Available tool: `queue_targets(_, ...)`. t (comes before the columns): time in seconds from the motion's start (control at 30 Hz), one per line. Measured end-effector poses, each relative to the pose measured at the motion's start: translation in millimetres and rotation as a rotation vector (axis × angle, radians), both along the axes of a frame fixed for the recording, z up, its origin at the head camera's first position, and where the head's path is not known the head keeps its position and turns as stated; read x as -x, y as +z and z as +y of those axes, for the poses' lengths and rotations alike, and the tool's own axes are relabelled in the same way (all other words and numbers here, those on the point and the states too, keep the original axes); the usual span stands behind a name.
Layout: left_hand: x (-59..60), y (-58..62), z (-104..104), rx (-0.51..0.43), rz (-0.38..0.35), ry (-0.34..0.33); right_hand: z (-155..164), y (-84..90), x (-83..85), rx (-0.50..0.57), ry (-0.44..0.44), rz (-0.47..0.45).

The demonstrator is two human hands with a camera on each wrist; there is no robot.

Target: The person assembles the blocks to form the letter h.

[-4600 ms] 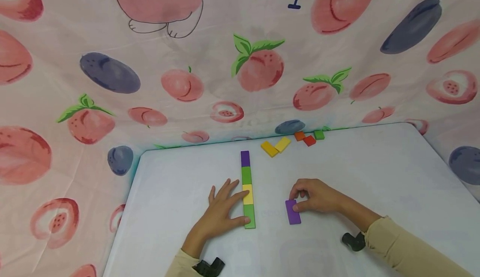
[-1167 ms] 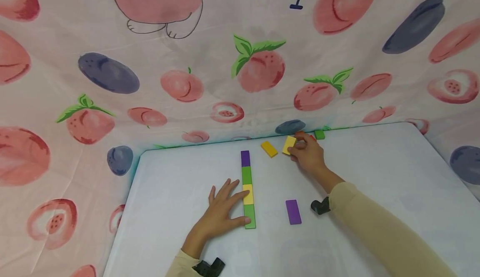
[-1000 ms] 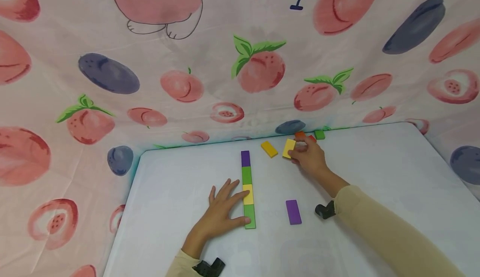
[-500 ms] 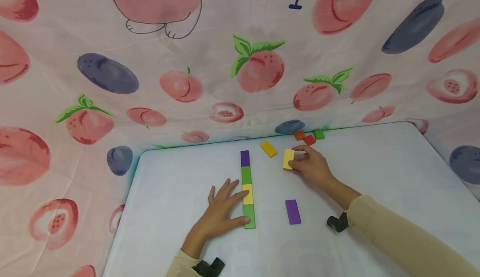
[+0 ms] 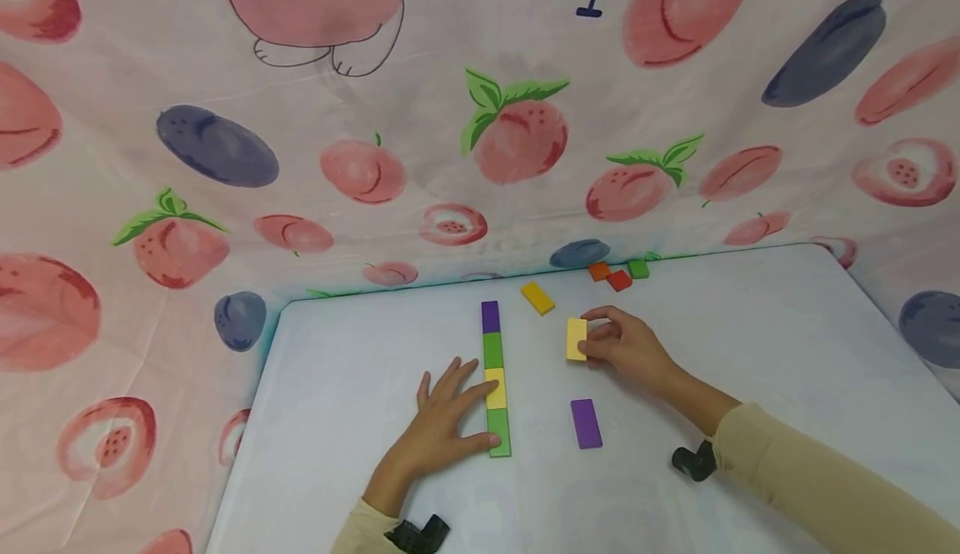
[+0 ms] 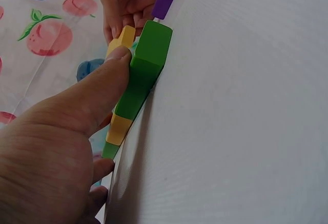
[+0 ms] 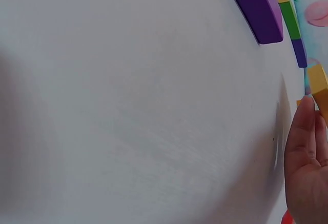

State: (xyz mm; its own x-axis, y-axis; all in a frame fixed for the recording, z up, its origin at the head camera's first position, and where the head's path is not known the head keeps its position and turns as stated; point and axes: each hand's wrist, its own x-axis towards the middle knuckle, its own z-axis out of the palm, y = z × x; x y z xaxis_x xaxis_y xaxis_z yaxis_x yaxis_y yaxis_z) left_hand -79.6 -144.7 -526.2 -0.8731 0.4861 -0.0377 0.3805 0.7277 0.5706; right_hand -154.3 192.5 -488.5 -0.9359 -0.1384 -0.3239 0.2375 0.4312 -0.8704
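1. Head view: a person's right hand [image 5: 626, 346] pinches a yellow block [image 5: 576, 339] by its right edge, thumb and fingers curled onto it, near the centre of a white table [image 5: 750, 354].
2. The left hand [image 5: 442, 425] lies flat with its fingers spread and straight, the fingertips touching a row of blocks [image 5: 494, 379] at 9 o'clock from the yellow block. From far end to near end, the row runs purple, green, yellow, green.
3. A loose purple block [image 5: 586, 423] lies flat at 6 o'clock from the held block, apart from it.
4. At 12 o'clock, by the far edge, lie another yellow piece [image 5: 537, 297] and small orange, red and green cubes [image 5: 618, 274].
5. Only the head view shows the peach-print cloth [image 5: 300, 137] hung behind the table.
6. The left wrist view shows the thumb [image 6: 100, 93] pressed against the near green block's side, a contact the head view leaves unclear.
7. The right wrist view shows mostly bare tabletop, with the purple block and the row at its top edge.
8. No containers appear.
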Motion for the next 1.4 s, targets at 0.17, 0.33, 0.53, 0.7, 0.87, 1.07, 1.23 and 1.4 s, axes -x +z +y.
queue_targets(0.17, 0.0, 0.0, 0, -0.006, 0.005, 0.0, 1, 1.6, -8.6, -0.018, 0.056, 0.003)
queue_targets(0.33, -0.4, -0.1, 1, -0.011, 0.017, 0.002, 1, 2.2, -16.3, -0.01, 0.09, 0.015)
queue_targets(0.53, -0.7, -0.3, 2, -0.013, 0.024, 0.003, 2, -0.2, -23.2, -0.037, 0.113, 0.025)
queue_targets(0.7, -0.5, -0.8, 2, -0.007, 0.028, 0.005, 2, -2.1, -26.3, -0.082, 0.111, 0.016)
queue_targets(0.87, -0.5, -0.9, 1, -0.009, 0.028, 0.004, 3, -3.9, -29.7, -0.118, 0.119, 0.038)
queue_targets(1.07, -0.8, -0.4, 1, -0.018, 0.027, 0.004, 3, -7.4, -33.1, -0.134, 0.124, 0.075)
queue_targets(1.23, -1.0, -0.4, 1, -0.013, 0.027, 0.004, 2, -8.3, -33.5, -0.155, 0.123, 0.088)
queue_targets(1.4, -1.0, -1.0, 0, -0.014, 0.027, 0.002, 0, -7.1, -33.0, -0.154, 0.122, 0.088)
